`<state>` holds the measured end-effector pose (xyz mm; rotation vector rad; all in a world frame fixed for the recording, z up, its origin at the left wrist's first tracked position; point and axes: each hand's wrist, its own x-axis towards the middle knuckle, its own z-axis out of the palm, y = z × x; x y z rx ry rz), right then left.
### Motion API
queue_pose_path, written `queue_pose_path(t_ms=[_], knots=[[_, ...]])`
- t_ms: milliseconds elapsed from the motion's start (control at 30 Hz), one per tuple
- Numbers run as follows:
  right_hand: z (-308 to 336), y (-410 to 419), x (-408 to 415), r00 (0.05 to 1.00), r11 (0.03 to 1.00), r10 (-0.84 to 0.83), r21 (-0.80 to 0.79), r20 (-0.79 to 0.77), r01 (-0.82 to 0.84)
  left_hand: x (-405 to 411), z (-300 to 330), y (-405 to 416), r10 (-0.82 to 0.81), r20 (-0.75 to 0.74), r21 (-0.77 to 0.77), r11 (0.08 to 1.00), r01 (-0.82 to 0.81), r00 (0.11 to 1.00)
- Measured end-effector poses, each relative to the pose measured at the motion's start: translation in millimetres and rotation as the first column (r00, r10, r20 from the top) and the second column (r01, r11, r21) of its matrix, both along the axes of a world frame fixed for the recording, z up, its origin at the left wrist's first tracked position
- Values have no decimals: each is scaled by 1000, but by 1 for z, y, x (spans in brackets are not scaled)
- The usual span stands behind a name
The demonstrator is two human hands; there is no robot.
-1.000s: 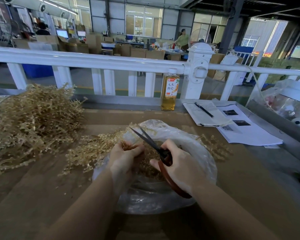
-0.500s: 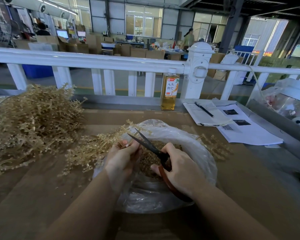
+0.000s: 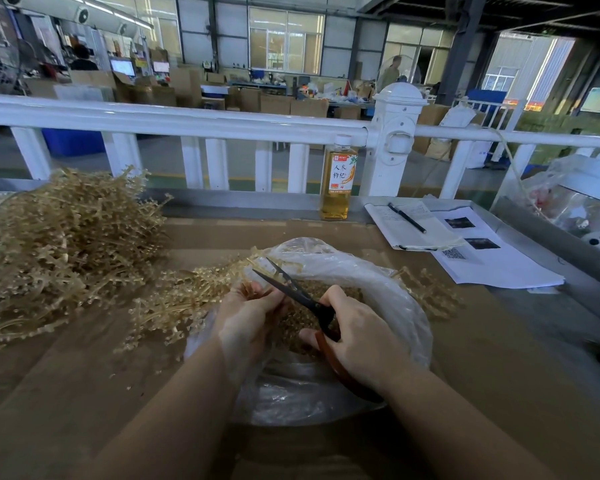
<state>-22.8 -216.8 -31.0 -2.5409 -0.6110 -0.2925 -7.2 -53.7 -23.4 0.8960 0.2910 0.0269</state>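
Over the open plastic bag (image 3: 392,282) at the middle of the brown table (image 3: 492,348), the left hand (image 3: 248,317) pinches a golden sprig (image 3: 205,289) in curled fingers at the bag's left rim. The right hand (image 3: 357,341) grips the red-handled scissors (image 3: 293,291), blades parted, pointing up-left, just beside that sprig. Cut bits (image 3: 298,327) lie inside the bag, and a big pile of sprigs (image 3: 59,244) sits off left
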Motion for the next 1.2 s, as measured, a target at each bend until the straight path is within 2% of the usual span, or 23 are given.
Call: queue_pose_path(t_ms=[333,900,1200], knots=[[-2,-4,4,1000,1000,0,-17,-7,0,-2,0,0,0,-3,1,1000,0,1000],[-2,-3,1,999,998,-32,-47,7,32,-4,-5,-5,37,129,84,995,-48,991],[-3,-4,0,998,999,-45,-25,32,46,-2,-8,-1,-5,129,43,999,-1,992]])
